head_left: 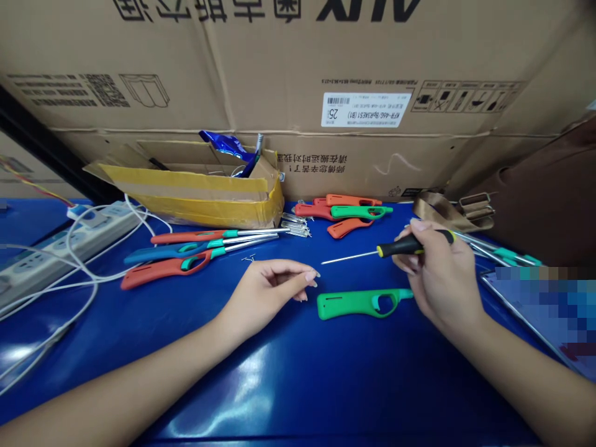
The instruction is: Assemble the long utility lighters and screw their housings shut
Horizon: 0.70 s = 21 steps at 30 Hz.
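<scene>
My right hand (444, 273) grips a screwdriver (401, 246) by its black and yellow handle. The metal shaft points left, its tip just short of my left hand (267, 288). The thumb and fingertips of that left hand are pinched together; anything between them is too small to make out. Below the shaft, a green gas lighter (349, 304) lies flat on the blue table, its right end passing behind my right hand. A few small screws (249, 258) are scattered on the table behind my left wrist.
Red and blue long-nosed lighters (167, 268) lie at left, beside white cables (95, 273) and a power strip (69, 239). Behind are a taped carton (195, 198), orange and green lighter bodies (356, 211) and clear parts (295, 225). Metal tubes (484, 248) and a tablet-like device (544, 316) are right.
</scene>
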Tool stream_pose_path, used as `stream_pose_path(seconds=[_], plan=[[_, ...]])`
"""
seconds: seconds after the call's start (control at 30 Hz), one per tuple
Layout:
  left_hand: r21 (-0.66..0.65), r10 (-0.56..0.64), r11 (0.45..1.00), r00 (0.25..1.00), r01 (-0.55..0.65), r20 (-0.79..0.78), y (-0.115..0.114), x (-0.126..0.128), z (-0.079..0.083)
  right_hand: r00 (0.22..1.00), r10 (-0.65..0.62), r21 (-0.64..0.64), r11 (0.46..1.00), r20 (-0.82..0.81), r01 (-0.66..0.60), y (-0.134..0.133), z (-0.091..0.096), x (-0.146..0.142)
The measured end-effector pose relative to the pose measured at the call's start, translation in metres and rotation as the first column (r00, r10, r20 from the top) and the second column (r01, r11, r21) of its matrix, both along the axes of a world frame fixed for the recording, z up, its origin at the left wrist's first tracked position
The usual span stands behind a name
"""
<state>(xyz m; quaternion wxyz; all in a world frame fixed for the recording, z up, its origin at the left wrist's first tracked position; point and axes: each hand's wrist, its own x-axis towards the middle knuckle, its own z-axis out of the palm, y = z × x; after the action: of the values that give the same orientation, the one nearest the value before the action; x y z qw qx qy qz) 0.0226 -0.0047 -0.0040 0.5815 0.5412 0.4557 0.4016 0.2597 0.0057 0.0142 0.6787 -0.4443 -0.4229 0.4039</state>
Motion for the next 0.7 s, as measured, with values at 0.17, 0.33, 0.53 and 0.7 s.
stream_pose_path(seconds=[0.17,0.33,0.53,0.7], plan=[[0.163,-0.006,0.986,0.991,0.028,-0.132,-0.0026,0.0003,-0.0034,0.997,-0.002,-0.013,1.000,0.078,0.003,-0.0024,0.0011,0.0010],[0.247,-0.034,0.966,0.983,0.079,-0.181,-0.0047,0.0008,-0.0028,0.996,0.031,-0.041,0.999,0.087,-0.027,-0.0050,0.0013,0.0001],[0.259,-0.056,0.959,0.974,0.113,-0.219,-0.0064,0.0011,-0.0028,0.989,0.042,-0.056,0.998,0.139,-0.035,-0.0060,-0.0001,0.0005],[0.265,-0.046,0.959,0.975,0.103,-0.215,-0.0057,0.0017,-0.0023,0.995,0.029,-0.038,0.999,0.091,-0.026,-0.0055,0.0013,0.0000]])
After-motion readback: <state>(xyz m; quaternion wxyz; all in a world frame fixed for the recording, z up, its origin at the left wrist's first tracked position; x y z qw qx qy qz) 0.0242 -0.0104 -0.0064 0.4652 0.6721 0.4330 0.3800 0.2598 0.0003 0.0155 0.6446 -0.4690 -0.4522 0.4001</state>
